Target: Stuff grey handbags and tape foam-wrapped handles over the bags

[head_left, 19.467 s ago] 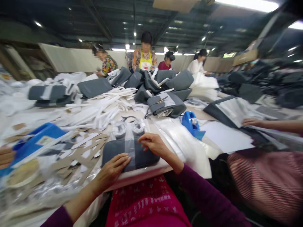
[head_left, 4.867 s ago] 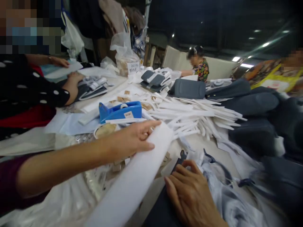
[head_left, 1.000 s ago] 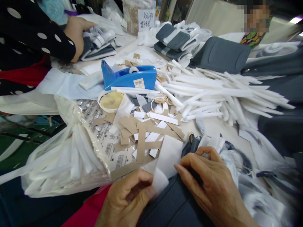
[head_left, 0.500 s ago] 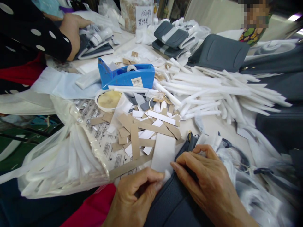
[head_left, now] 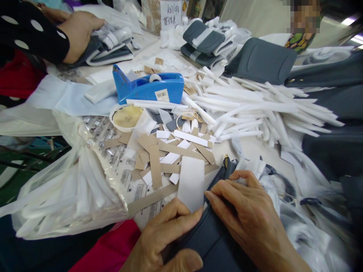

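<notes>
Dark grey bag (head_left: 221,241), a single one between the hands, lies slanted at the bottom of the view, close to the wearer and partly out of frame. One gold-coloured zip pull (head_left: 226,161) shows at its far end. The right hand (head_left: 241,211) has thumb and fingers clamped on its upper edge; the left hand (head_left: 170,234) has thumb and forefinger apart, the forefinger reaching that edge, beside the lower end of one white strip (head_left: 192,179).

Beyond lie brown and white card strips (head_left: 170,156), overlapping too much to count, on wrapping (head_left: 127,177) printed with small, unreadable blocks of text. One blue tape dispenser (head_left: 153,87) carries one barcode label (head_left: 162,95), its print too small to read. Beside it sits one round tub (head_left: 111,116). Many white rods (head_left: 255,107) are heaped to its right; others fill one clear plastic bag (head_left: 24,219).

Two folded bags (head_left: 216,39) are stacked farther back, each with a pale band. One handwritten sign (head_left: 170,15) starts "K07/"; the remaining digits are unclear, with Chinese characters beneath. One co-worker's hand (head_left: 82,32), below a polka-dot sleeve (head_left: 34,36), rests on another folded bundle (head_left: 110,51).
</notes>
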Motion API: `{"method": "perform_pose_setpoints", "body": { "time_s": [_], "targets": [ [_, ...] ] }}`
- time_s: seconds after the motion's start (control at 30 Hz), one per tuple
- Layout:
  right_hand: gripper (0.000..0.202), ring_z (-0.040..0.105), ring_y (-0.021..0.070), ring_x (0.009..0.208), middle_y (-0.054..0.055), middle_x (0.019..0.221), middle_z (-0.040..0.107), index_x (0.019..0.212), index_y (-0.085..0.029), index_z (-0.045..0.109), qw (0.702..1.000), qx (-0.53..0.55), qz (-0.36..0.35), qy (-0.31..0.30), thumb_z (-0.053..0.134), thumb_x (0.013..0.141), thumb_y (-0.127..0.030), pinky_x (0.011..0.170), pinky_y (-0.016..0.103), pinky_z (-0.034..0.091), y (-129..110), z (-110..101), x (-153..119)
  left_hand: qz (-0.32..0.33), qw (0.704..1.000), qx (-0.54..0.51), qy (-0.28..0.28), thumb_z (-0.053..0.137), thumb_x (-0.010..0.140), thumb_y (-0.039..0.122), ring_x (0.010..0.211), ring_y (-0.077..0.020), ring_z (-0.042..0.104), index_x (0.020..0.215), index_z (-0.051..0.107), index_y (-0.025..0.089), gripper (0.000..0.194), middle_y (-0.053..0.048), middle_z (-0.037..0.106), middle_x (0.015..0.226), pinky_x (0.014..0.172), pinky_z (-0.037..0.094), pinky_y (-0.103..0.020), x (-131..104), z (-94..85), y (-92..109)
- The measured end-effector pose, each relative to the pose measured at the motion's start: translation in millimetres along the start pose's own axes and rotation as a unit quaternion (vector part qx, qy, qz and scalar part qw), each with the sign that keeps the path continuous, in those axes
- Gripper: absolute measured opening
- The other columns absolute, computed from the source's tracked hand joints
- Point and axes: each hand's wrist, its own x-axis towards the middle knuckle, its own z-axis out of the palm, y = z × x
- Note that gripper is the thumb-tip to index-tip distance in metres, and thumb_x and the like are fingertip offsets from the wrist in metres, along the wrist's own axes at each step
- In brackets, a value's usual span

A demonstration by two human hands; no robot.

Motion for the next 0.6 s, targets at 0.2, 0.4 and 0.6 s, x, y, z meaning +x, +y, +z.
{"method": "perform_pose_setpoints", "body": {
  "time_s": [0.2,0.4,0.6],
  "targets": [
    [0.028,0.053,0.0141,0.062,-0.002,0.062,0.058,0.078,-0.019,0.057,0.996,0.036,-0.053,-0.057,0.043,0.099,-0.033,0.080,0.036,0.031,-9.3,-4.0,2.0,-0.011,0.998,0.042,-0.054,0.053,0.092,0.033,0.086,-0.0160,0.055,0.118,0.064,0.025,0.029,-0.003,0.053,0.091,0.081,0.047,-0.024,1.5,-4.3,3.5],
    [0.028,0.050,0.0127,0.059,-0.002,0.059,0.055,0.067,-0.019,0.056,0.995,0.005,-0.089,-0.035,0.051,0.094,-0.023,0.074,0.034,0.031,-14.2,-13.6,2.8,-0.021,0.990,0.134,0.050,0.044,0.094,0.026,0.101,-0.0185,0.056,0.122,0.060,0.028,0.033,-0.005,0.057,0.113,0.089,0.047,-0.024,1.0,-12.1,4.1],
    [0.023,0.050,0.0108,0.053,-0.004,0.054,0.054,0.065,-0.018,0.056,0.989,-0.022,-0.140,0.032,0.055,0.089,-0.018,0.071,0.034,0.033,-9.6,-19.2,1.2,-0.091,0.987,0.119,0.050,0.057,0.084,0.019,0.105,-0.0226,0.059,0.134,0.051,0.031,0.051,-0.004,0.061,0.121,0.094,0.048,-0.033,27.8,-9.5,5.9]
  ]
}}
